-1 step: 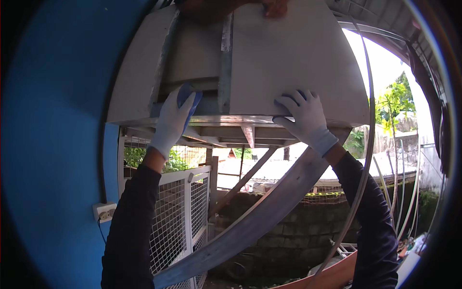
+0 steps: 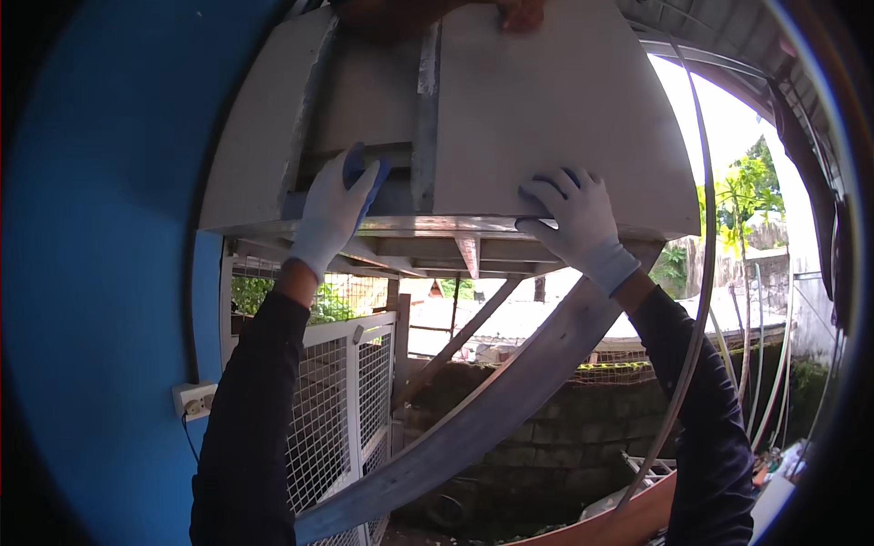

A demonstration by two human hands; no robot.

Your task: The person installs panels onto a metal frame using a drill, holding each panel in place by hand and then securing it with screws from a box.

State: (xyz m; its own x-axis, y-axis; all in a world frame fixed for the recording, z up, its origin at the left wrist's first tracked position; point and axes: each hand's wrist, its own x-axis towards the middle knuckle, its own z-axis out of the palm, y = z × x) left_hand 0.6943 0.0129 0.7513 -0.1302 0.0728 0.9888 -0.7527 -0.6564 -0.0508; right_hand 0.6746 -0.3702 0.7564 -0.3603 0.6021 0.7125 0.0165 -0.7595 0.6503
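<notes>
No shift seen between the frames.
Left hand [image 2: 332, 211] and right hand [image 2: 575, 223] stayed pressed flat against the grey panel [image 2: 546, 118] overhead; nothing moved, came or went.

- A large pale grey ceiling panel [image 2: 555, 127], flat and held overhead, its lower edge resting on a metal frame rail [image 2: 428, 226].
- A vertical grey metal strip [image 2: 426, 136] runs along its left edge.

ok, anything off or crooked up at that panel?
Nothing clearly damaged. Both gloved hands press flat on the grey panel: left hand by the metal strip, right hand at the lower edge. Another person's hand grips the top.
</notes>
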